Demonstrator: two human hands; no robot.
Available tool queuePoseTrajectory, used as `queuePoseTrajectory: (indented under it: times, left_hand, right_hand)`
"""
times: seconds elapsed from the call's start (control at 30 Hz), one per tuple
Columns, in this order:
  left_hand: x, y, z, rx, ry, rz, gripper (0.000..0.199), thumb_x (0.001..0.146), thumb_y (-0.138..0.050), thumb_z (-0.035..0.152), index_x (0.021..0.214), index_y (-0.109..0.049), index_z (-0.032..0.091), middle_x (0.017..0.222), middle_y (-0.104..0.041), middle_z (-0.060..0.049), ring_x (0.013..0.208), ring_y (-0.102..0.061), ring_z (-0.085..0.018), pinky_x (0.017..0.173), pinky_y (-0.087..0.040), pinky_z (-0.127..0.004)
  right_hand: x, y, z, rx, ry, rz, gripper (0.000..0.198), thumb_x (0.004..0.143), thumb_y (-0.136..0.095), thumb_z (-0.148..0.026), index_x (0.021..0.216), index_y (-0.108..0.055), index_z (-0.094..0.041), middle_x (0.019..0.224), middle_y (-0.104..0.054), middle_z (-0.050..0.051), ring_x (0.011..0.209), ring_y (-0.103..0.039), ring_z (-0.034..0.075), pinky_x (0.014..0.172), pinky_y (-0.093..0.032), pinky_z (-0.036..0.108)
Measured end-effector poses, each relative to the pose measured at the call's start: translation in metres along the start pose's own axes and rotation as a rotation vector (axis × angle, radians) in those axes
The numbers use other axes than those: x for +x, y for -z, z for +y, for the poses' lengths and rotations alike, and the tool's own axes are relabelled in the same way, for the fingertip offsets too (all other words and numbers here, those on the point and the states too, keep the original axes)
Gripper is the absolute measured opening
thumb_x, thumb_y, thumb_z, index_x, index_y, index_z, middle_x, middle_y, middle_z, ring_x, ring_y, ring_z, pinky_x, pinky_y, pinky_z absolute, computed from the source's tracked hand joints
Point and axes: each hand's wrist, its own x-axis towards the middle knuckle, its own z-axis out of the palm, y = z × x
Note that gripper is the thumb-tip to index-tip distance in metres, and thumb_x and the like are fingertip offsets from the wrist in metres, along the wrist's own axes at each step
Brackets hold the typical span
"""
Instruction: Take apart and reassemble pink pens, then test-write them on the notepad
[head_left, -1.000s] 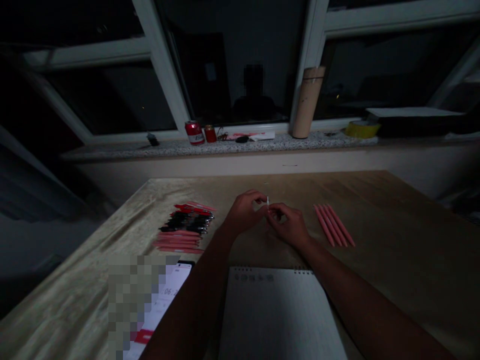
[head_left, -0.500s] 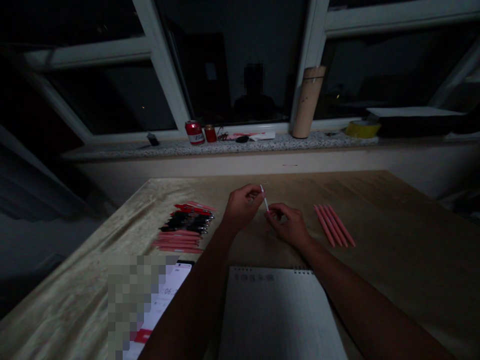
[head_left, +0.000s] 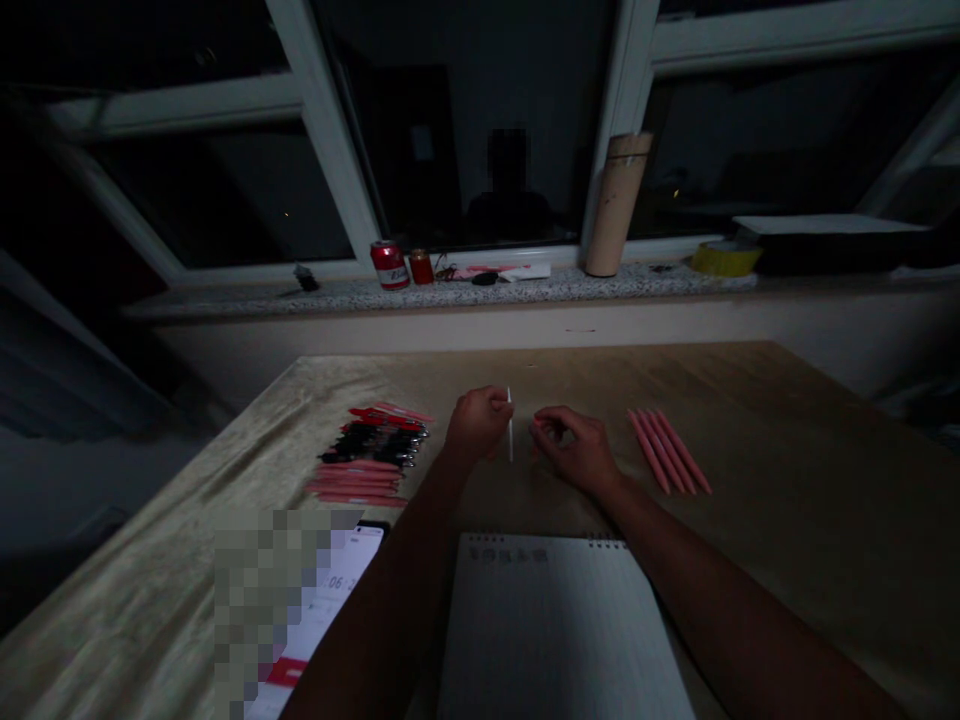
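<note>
Head view, the only one; dim light. Main change: the white stick [head_left: 511, 438] is now with the left hand [head_left: 475, 424] alone. A half-second ago it slants between both hands, lower end at the right fingertips; a second ago only a short length shows there. Now it stands near upright in the picture, clear of the right hand, a narrow gap between.

Left hand: fingers closed, thumb and fingertips pinching the stick above its middle, lower end hanging free. It sits a little further left than before. Right hand [head_left: 579, 448]: same place, fingers curled, thumb and forefinger tips close together; too dark to tell whether anything is between them. My reading: the stick has been drawn fully away from the right fingers, so handling is one-handed for the moment.

Both hands are over the middle of the surface [head_left: 795, 520], towards its far edge. Unchanged: the pile [head_left: 371, 450] of pink, red and black pens towards the left edge; four pink pens [head_left: 667, 452], side by side, towards the far right corner; notepad [head_left: 559, 630] on the near part, phone [head_left: 330, 590] left of it, partly blocked by the left forearm.
</note>
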Motion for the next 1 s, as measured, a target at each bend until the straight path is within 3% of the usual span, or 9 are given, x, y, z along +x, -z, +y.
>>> queuePoseTrajectory:
  times: [0.2,0.5,1.0]
  left_hand:
    - [-0.008,-0.022,-0.010,0.318,0.039,-0.090,0.026,0.073,-0.059,0.024,0.099,-0.059,0.019,0.078,-0.069,-0.003,0.076,-0.064,-0.018,0.068,-0.045,-0.026]
    - [-0.014,-0.027,-0.009,0.590,0.028,-0.058,0.027,0.079,-0.056,0.041,0.097,-0.056,0.021,0.085,-0.066,-0.007,0.083,-0.064,-0.022,0.067,-0.045,-0.029]
    - [-0.014,-0.027,-0.010,0.614,0.025,-0.128,0.022,0.078,-0.057,0.034,0.096,-0.056,0.022,0.088,-0.066,-0.005,0.087,-0.063,-0.021,0.070,-0.046,-0.028]
  right_hand:
    - [0.000,0.000,-0.001,0.019,-0.001,0.007,0.010,0.081,-0.058,-0.025,0.090,-0.062,-0.021,0.074,-0.067,0.002,0.062,-0.062,0.013,0.058,-0.050,0.025]
    - [0.000,0.000,0.000,0.040,-0.007,0.003,0.010,0.081,-0.059,-0.024,0.091,-0.061,-0.021,0.075,-0.067,0.002,0.064,-0.062,0.014,0.059,-0.050,0.025]
    - [0.000,0.000,0.001,0.030,-0.020,-0.016,0.011,0.081,-0.059,-0.024,0.091,-0.062,-0.019,0.075,-0.067,0.002,0.064,-0.062,0.012,0.060,-0.049,0.024]
